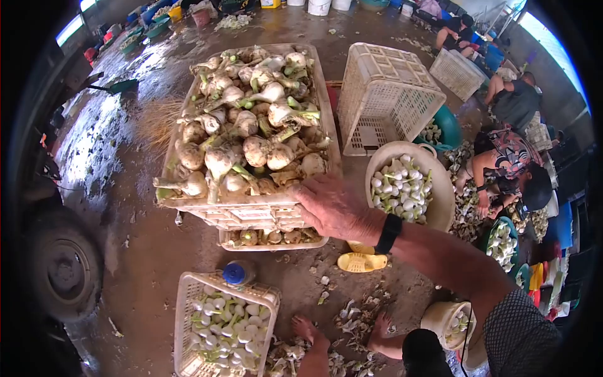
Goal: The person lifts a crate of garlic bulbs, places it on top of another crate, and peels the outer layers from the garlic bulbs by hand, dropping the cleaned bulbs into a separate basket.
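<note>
A white plastic crate (251,210) heaped with soil-stained garlic bulbs (256,151) stands on top of another crate of garlic (276,247). My right hand (336,204), with a black band on its wrist, has its fingers curled over the near right corner of the upper crate's rim. Below it, a crate (184,314) of cleaned white garlic rests on the floor, with a blue-lidded jar (235,273) at its far edge. My left hand is not in view.
An upended empty crate (358,94), a cream basin (445,195) of white garlic and a teal basin (449,129) stand to the right. Yellow shoes (362,262) lie on the floor. Other people (505,157) sit at the right. A wheel (65,269) is at the left.
</note>
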The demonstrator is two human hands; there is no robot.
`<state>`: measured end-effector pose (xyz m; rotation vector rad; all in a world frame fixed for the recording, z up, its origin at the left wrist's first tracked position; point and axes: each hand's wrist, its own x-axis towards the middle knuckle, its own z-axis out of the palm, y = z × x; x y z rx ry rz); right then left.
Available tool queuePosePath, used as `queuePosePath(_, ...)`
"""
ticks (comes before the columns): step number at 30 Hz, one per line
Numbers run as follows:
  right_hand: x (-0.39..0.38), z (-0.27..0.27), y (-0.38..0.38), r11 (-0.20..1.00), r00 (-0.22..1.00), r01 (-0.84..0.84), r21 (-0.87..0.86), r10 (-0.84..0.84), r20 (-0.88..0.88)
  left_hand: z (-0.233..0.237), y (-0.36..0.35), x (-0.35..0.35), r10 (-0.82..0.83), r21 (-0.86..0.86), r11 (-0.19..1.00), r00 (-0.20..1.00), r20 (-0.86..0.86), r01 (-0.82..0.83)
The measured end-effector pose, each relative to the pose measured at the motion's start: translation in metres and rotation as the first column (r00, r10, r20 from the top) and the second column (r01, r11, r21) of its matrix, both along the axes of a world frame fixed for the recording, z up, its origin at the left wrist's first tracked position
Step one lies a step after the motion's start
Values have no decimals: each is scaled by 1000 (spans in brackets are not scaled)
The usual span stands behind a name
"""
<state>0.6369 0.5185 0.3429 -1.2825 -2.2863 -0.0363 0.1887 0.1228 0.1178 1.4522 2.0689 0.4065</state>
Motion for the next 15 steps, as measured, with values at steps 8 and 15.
queuePosePath(8,-1,15,8,993,994,24,-119,-11,109,176,275,176,134,-53,990,766,629,-129)
queuePosePath(15,-6,15,12,979,996,71,-190,-60,63,224,397,255,381,-301,897,219,898,-325)
